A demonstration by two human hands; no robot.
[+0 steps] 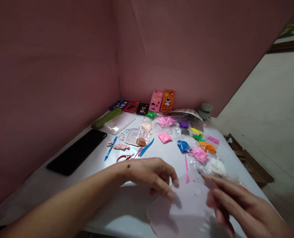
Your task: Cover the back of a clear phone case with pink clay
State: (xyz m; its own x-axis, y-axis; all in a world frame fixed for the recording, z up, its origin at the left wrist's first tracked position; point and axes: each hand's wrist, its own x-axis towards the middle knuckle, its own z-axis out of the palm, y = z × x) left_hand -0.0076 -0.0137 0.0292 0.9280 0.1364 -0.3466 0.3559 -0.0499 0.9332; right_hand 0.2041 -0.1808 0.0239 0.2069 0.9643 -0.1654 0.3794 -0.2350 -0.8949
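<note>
My left hand (154,175) hovers palm down over the left part of a translucent sheet (186,211), its fingers curved and apart with nothing visible between them. A small dark dot (128,166) shows on the left wrist. At the sheet's right side is my right hand (238,205), blurred, its fingertips near small clear plastic bags; whether they pinch anything is unclear. Tiny bits lie on the sheet. A thin pink tool (186,169) touches its far edge. Red-handled scissors (124,158) and a blue blade-like tool (147,147) lie beyond the left hand.
Bagged coloured clay, such as a blue pack (183,146) and an orange pack (208,147), covers the right middle. A black phone (77,152), clear case (119,123) and green long object (106,118) lie left. Decorated cases, including an orange one (168,100), stand behind, near a jar (205,111).
</note>
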